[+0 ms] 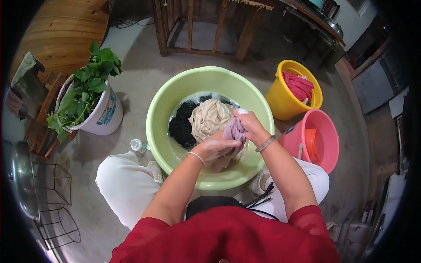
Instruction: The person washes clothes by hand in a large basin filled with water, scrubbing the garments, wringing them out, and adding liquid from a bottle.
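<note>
A light green plastic basin [174, 88] stands on the floor between my knees, with sudsy water and wet laundry inside. Both my hands grip a wet mauve cloth [234, 130] over the basin's right half. My left hand [218, 146] holds its lower side, and part of the cloth hangs down toward the water. At the upper right, my right hand [248, 123] clutches the cloth, with white foam on the fingers. Beside the mauve cloth lies a bunched cream cloth [210, 118]. Dark fabric [182, 125] lies in the water at the left.
A yellow bucket [274, 98] with red cloth [297, 86] stands right of the basin. Near it, a pink bucket [320, 131] holds an orange plastic container [311, 144]. A white bottle [138, 145] stands left of the basin. Farther left is a white bucket [110, 115] of leafy greens [95, 72].
</note>
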Tool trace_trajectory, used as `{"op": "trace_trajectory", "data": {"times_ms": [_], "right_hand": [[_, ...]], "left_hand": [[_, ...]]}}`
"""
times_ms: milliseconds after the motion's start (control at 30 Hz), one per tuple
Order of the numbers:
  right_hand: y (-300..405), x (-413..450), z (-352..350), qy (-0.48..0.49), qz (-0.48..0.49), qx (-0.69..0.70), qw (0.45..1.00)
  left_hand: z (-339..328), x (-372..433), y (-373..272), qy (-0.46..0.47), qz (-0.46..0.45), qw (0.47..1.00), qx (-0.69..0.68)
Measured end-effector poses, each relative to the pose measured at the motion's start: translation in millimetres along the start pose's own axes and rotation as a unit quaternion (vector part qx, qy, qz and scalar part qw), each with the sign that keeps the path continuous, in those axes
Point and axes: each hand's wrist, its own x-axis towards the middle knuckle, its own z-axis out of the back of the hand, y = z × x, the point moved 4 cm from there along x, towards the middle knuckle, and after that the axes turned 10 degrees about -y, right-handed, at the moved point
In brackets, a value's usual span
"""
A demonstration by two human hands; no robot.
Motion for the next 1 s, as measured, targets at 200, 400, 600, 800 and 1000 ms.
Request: {"op": "trace_trajectory", "data": {"times_ms": [200,400,600,800,1000], "right_hand": [[9.1,-3.2,-7.2,-0.028,0.223,-0.087,0.97],[-18.2,-23.4,3.3,-0.01,0.299,-0.349,0.888],[-54.4,-11.3,11.8,0.153,0.172,-0.322,0.918],[-54.5,0.1,34.3,0.113,0.07,-0.128,0.983],[-13.7,-15.7,26.5,0.051,0.001,0.12,0.992]], "left_hand": [[11.8,9.7,3.4,-0.234,0.043,0.941,-0.241],[28.8,2.2,-9.8,-0.226,0.03,0.882,-0.412],[43.2,12.2,-7.5,-0.185,-0.005,0.853,-0.489],[45.1,7.4,-16.4,-0.143,-0.041,0.86,-0.487],[52.8,7.4,-11.5,-0.208,-0.088,0.852,-0.472]]}}
